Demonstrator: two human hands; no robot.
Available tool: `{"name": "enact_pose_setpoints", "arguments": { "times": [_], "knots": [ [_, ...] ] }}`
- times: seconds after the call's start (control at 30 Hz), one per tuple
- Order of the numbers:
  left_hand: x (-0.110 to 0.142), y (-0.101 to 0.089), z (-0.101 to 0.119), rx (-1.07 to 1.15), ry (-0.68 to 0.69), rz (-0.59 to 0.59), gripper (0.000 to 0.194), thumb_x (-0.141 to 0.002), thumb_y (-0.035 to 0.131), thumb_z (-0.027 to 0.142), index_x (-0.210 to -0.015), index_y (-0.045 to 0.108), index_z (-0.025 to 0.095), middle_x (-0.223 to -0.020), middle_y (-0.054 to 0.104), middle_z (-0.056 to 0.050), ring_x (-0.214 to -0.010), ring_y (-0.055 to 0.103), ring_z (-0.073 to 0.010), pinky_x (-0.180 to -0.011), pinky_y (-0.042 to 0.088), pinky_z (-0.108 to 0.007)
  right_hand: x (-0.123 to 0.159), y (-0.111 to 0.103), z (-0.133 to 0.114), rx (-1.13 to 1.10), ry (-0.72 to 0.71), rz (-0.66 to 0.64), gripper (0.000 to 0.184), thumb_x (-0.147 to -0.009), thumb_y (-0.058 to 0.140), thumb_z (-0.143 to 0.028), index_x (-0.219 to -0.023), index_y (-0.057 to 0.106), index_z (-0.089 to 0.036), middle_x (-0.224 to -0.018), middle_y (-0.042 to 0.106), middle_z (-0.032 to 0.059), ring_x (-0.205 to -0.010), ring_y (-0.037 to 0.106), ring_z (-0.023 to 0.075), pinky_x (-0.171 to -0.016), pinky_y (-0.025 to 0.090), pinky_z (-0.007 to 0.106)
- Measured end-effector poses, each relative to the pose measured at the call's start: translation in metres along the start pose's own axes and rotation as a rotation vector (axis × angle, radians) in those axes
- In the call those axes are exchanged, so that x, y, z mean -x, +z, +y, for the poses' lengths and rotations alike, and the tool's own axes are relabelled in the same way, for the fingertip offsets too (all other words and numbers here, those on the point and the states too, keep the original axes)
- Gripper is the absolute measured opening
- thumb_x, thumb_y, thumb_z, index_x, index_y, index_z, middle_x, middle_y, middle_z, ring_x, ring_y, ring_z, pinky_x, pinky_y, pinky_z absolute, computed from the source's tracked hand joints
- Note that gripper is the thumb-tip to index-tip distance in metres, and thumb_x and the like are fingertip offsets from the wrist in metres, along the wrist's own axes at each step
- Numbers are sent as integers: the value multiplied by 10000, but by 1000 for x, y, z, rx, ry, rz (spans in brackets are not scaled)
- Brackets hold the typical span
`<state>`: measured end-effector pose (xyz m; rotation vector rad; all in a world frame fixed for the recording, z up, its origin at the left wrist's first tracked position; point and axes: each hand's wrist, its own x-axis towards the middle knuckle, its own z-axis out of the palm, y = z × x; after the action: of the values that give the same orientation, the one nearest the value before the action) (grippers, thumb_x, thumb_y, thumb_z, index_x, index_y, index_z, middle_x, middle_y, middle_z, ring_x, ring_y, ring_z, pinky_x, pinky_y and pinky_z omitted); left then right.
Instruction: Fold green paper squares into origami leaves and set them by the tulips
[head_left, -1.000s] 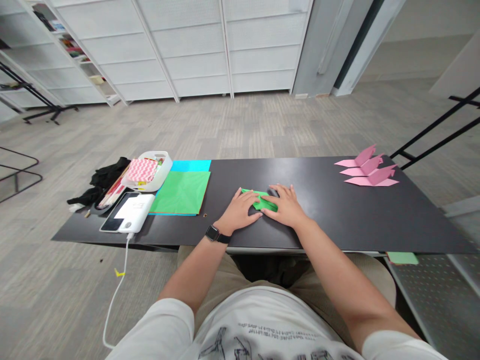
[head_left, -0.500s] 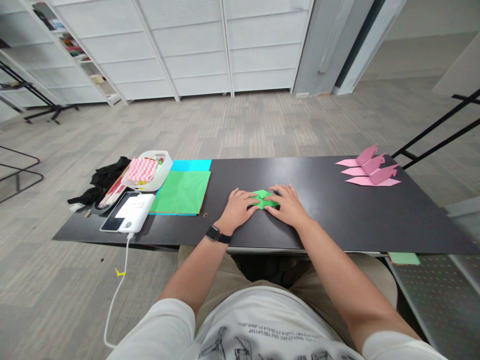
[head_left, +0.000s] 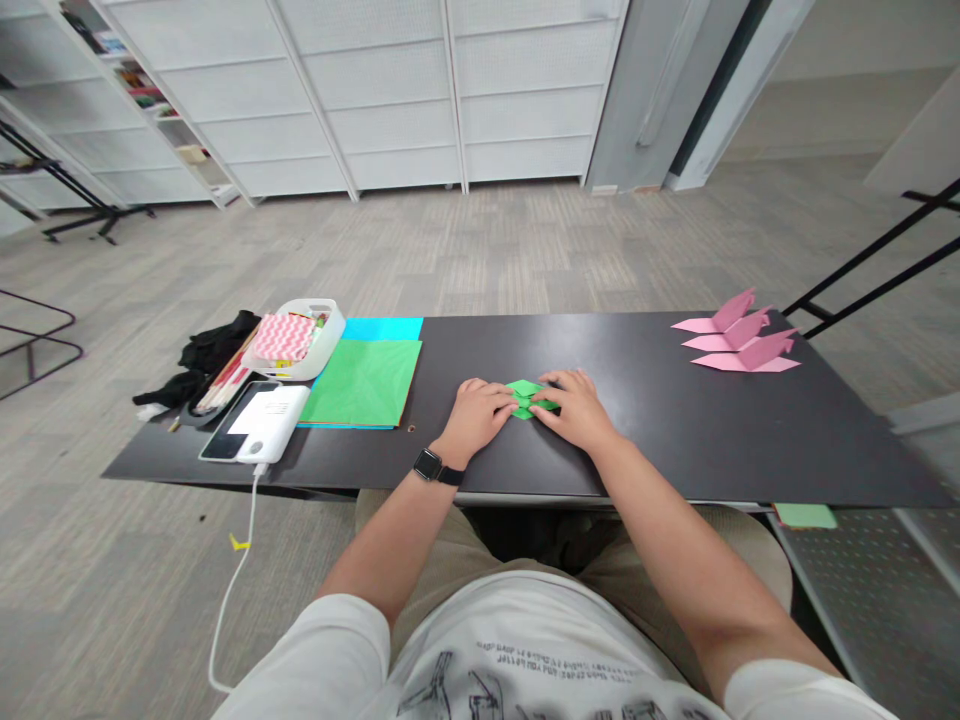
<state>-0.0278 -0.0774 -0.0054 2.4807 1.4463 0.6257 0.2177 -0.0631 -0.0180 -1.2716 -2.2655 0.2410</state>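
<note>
A small folded piece of green origami paper (head_left: 525, 398) lies on the dark table between my hands. My left hand (head_left: 482, 410), with a black watch on its wrist, grips the paper's left end with thumb and fingers. At the right end, my right hand (head_left: 574, 408) pinches it, thumb low and fingers curled over the top. Both ends of the paper are partly hidden under the fingers; its creased middle shows.
On the left are a stack of green sheets (head_left: 367, 385), a white basket (head_left: 327, 340), a power bank (head_left: 277, 420) with a cable, and black cloth (head_left: 217, 345). Three pink paper birds (head_left: 750, 340) stand at the table's (head_left: 675, 430) far right.
My thumbs have shifted slightly on the green paper, and its middle now looks flatter with more of the creases showing. Both hands stay in nearly the same place.
</note>
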Motion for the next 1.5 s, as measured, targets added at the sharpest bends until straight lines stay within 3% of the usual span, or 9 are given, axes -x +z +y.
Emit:
{"name": "enact_pose_setpoints", "arguments": {
  "times": [0.47,0.87,1.17,1.5],
  "knots": [
    [0,4,0,-13,-38,20,155,-1044,663,350,-1107,797,304,-1257,800,13,-1064,650,-229,-1002,412,-451,-2,-1,-1,10,12,38,112,-949,690,-309,-872,759,-265,-1230,691,78,-1199,608,300,-1190,354,614],
    [-1,-3,8,-18,-25,-9,151,-1033,616,241,-1074,755,284,-1151,782,-26,-1092,624,-245,-1061,422,-454,-4,5,-2,31,47,40,104,-940,678,-312,-860,717,-258,-1113,659,77,-1124,594,292,-1169,366,583],
    [0,0,6,-2,26,-10,320,-1014,569,142,-1110,801,340,-1202,757,-17,-1189,621,-223,-1273,312,-525,-4,9,0,57,95,41,82,-921,684,-303,-984,675,-252,-1077,649,83,-1119,593,306,-1125,410,557],
    [2,-2,11,-16,16,-13,304,-950,643,175,-1086,838,364,-1223,752,-11,-1204,630,-232,-1300,282,-565,-6,11,-8,46,114,31,245,-932,697,-341,-1169,686,-279,-1267,652,100,-1274,563,334,-1238,280,689]
  ]
}}
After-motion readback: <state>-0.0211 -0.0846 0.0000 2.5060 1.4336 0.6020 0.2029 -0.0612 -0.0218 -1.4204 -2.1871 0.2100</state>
